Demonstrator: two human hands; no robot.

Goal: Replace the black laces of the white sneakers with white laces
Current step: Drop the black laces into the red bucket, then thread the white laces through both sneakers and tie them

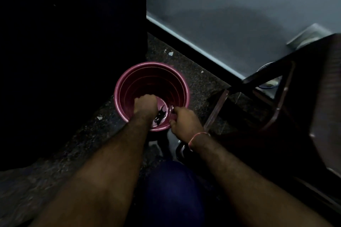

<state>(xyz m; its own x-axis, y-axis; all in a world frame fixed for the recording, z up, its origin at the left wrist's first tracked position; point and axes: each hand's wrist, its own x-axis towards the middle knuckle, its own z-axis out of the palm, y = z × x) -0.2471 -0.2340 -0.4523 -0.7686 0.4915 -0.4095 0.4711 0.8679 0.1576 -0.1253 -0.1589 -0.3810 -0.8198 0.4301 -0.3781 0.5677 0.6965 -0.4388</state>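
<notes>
Head view, looking down in dim light: my left hand reaches into a pink bucket that stands on a dark speckled floor. Its fingers are curled downward and hidden behind the back of the hand, so I cannot tell whether they hold anything. The black laces lie in a loose tangle on the bottom of the bucket, just beside my left hand and between my two hands. My right hand sits at the bucket's near rim with thumb and forefinger bent toward it; whether they actually grip the rim I cannot tell in this dimness. A red thread circles my right wrist. A dark wooden chair stands to the right, against a grey-blue wall.
</notes>
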